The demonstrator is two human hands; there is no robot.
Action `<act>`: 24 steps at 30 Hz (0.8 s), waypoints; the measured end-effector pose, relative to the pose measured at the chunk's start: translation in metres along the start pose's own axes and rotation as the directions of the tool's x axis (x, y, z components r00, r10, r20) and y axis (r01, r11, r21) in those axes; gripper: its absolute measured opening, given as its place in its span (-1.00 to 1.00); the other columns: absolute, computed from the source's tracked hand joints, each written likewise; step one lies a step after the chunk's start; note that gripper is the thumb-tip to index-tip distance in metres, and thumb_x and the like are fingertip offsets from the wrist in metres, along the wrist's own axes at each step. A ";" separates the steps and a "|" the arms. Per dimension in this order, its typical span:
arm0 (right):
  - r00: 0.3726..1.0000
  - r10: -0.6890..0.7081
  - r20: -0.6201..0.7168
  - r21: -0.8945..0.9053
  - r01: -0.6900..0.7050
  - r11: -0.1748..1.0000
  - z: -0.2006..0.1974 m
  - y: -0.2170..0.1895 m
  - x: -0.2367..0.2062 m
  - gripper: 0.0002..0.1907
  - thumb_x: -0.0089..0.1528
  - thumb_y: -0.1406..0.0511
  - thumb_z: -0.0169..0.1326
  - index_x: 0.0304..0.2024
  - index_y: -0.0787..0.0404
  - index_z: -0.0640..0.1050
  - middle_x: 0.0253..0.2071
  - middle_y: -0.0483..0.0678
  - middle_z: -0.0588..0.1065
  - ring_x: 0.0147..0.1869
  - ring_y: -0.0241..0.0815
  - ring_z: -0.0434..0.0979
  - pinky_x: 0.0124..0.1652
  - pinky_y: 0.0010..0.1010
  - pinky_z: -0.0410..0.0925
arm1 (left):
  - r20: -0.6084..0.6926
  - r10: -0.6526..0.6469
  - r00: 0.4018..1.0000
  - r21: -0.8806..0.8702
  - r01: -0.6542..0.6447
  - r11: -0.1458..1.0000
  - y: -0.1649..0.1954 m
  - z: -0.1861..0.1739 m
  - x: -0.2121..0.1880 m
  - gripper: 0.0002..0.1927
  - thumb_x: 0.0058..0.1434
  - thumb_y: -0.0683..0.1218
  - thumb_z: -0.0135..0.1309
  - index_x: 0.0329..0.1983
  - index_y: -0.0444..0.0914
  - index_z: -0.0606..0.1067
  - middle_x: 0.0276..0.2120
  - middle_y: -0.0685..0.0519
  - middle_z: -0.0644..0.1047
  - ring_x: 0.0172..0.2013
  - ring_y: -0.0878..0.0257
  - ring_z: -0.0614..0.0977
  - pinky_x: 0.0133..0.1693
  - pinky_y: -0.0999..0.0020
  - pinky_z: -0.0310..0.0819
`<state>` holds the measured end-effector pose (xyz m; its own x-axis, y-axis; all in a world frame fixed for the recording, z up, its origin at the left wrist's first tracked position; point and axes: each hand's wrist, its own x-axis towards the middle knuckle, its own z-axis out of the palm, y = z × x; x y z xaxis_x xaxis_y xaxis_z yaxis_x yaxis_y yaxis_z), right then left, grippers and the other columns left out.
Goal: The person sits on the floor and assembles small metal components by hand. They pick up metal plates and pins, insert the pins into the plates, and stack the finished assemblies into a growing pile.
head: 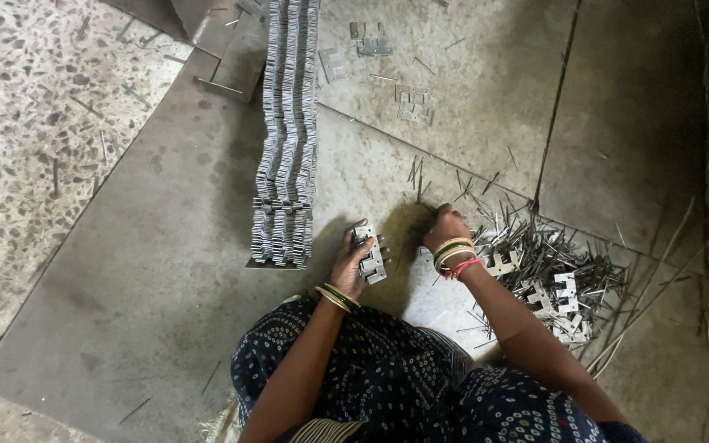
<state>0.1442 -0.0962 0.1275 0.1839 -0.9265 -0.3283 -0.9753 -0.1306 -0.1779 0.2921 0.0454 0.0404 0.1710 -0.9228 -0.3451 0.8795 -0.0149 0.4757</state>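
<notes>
Head view, looking straight down at a person seated on a grey metal sheet [149,271] laid over a speckled stone floor [26,98]. Their left hand [353,261] is closed around a small stack of metal hinges [369,256], held upright just above the lap, fingers wrapped on the near side. Their right hand [446,226] is lowered to the sheet with fingers curled together (whether it pinches anything I cannot tell, since the fingertips are hidden under the knuckles). It sits at the near-left edge of a loose pile of thin metal pins [535,254], with a few flat hinge plates [564,299] lying among them. Both wrists carry bangles.

Just left of the left hand stands a long row of stacked hinges [287,139], packed on edge and running away from the person towards the top of the frame. Beyond it, a few single hinges [413,103] lie scattered flat. A dark patterned garment [371,369] covers the person's knees.
</notes>
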 end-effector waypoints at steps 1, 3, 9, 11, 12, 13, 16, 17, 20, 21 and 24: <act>1.000 0.006 0.013 0.012 -0.006 1.000 0.000 0.000 0.001 -0.38 0.04 0.34 0.24 0.11 0.39 0.34 -0.01 0.41 0.52 0.09 0.39 0.56 0.10 0.00 0.45 | -0.003 0.005 1.000 0.012 -0.005 1.000 0.000 0.000 0.001 -0.43 0.28 -0.16 0.14 0.35 -0.10 0.30 -0.03 -0.09 0.56 -0.13 0.08 0.66 -0.15 0.14 0.66; 1.000 -0.005 -0.007 0.030 0.005 1.000 -0.001 0.001 0.005 -0.34 0.01 0.33 0.29 0.10 0.43 0.33 -0.03 0.41 0.52 0.09 0.38 0.56 0.10 -0.01 0.45 | 0.007 -0.005 1.000 0.027 0.004 1.000 0.000 0.001 0.000 -0.42 0.28 -0.16 0.15 0.35 -0.09 0.30 -0.04 -0.11 0.57 -0.16 0.05 0.65 -0.17 0.14 0.64; 0.999 -0.010 -0.031 0.107 0.013 0.994 -0.001 0.007 0.012 -0.21 -0.06 0.29 0.40 0.11 0.41 0.29 -0.12 0.40 0.52 -0.01 0.38 0.58 -0.01 -0.01 0.48 | 0.038 -0.021 0.999 0.010 0.021 1.000 0.002 -0.002 -0.002 -0.43 0.27 -0.16 0.14 0.33 -0.07 0.30 -0.05 -0.11 0.57 -0.17 0.07 0.65 -0.18 0.11 0.64; 0.995 -0.053 -0.085 0.068 0.059 0.996 0.003 0.011 0.012 -0.30 -0.01 0.32 0.34 0.11 0.38 0.34 -0.18 0.34 0.57 -0.06 0.36 0.62 -0.03 -0.01 0.51 | 0.015 -0.028 1.000 -0.010 0.028 1.000 0.001 -0.003 0.000 -0.44 0.25 -0.16 0.13 0.31 -0.06 0.30 -0.07 -0.09 0.57 -0.18 0.07 0.66 -0.18 0.10 0.66; 0.997 -0.046 -0.055 0.076 0.050 0.996 0.006 0.014 0.011 -0.33 0.00 0.28 0.36 0.09 0.34 0.38 -0.20 0.32 0.58 -0.07 0.35 0.62 -0.05 0.00 0.50 | -0.005 -0.021 1.000 -0.009 0.021 1.000 0.000 -0.003 0.001 -0.45 0.26 -0.17 0.12 0.32 -0.07 0.31 -0.08 -0.07 0.56 -0.17 0.08 0.66 -0.16 0.11 0.66; 0.999 -0.036 -0.023 0.084 0.038 0.996 0.009 0.016 0.010 -0.36 0.02 0.24 0.38 0.07 0.31 0.43 -0.21 0.30 0.58 -0.07 0.33 0.61 -0.06 0.01 0.49 | -0.024 -0.016 1.000 -0.009 0.016 1.000 -0.002 -0.004 0.002 -0.45 0.27 -0.17 0.12 0.32 -0.07 0.31 -0.08 -0.05 0.56 -0.16 0.10 0.66 -0.15 0.11 0.67; 0.982 -0.177 -0.065 0.184 0.186 0.965 0.015 0.025 0.009 -0.52 0.00 0.26 0.39 -0.04 0.20 0.59 -0.23 0.20 0.62 -0.12 0.20 0.65 -0.08 -0.07 0.50 | 0.003 0.022 1.000 0.020 -0.022 1.000 -0.006 -0.008 0.005 -0.46 0.30 -0.19 0.11 0.35 -0.09 0.33 -0.09 -0.02 0.53 -0.16 0.08 0.65 -0.16 0.13 0.63; 0.962 -0.250 -0.109 0.222 0.268 0.937 0.013 0.029 0.011 -0.58 -0.02 0.29 0.38 -0.09 0.16 0.64 -0.24 0.15 0.64 -0.13 0.14 0.67 -0.09 -0.11 0.51 | -0.007 0.007 1.000 0.015 -0.007 1.000 -0.007 -0.009 0.006 -0.46 0.30 -0.18 0.11 0.34 -0.09 0.32 -0.09 -0.03 0.54 -0.17 0.08 0.65 -0.17 0.13 0.64; 0.981 -0.193 -0.005 0.428 0.177 0.886 -0.006 0.047 0.028 -0.61 -0.08 0.26 0.42 -0.21 0.16 0.66 -0.31 0.05 0.68 -0.22 -0.07 0.73 -0.14 -0.25 0.54 | -0.019 -0.016 1.000 0.002 0.016 1.000 -0.009 -0.014 0.009 -0.46 0.31 -0.18 0.10 0.36 -0.10 0.33 -0.05 -0.04 0.55 -0.17 0.12 0.63 -0.18 0.15 0.61; 0.973 -0.206 -0.108 0.398 0.232 0.887 -0.019 0.055 0.040 -0.62 -0.07 0.26 0.42 -0.21 0.15 0.67 -0.29 0.04 0.67 -0.23 -0.09 0.72 -0.15 -0.25 0.54 | -0.015 -0.016 1.000 -0.001 0.016 1.000 -0.009 -0.014 0.010 -0.46 0.33 -0.18 0.11 0.37 -0.10 0.33 -0.03 -0.03 0.55 -0.16 0.15 0.62 -0.19 0.17 0.59; 0.939 -0.112 -0.327 0.343 0.228 0.912 -0.067 0.090 0.087 -0.64 -0.04 0.27 0.39 -0.18 0.13 0.68 -0.25 0.04 0.67 -0.20 -0.10 0.72 -0.16 -0.23 0.53 | -0.030 -0.047 0.998 -0.004 0.047 0.999 -0.004 -0.012 0.020 -0.46 0.30 -0.17 0.08 0.35 -0.08 0.32 -0.05 -0.03 0.55 -0.17 0.10 0.64 -0.17 0.11 0.63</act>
<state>0.0644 -0.2122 0.1451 0.2417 -0.9702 0.0148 -0.8054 -0.2090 -0.5547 0.2970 0.0316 0.0221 0.1425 -0.9094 -0.3908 0.8883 -0.0567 0.4558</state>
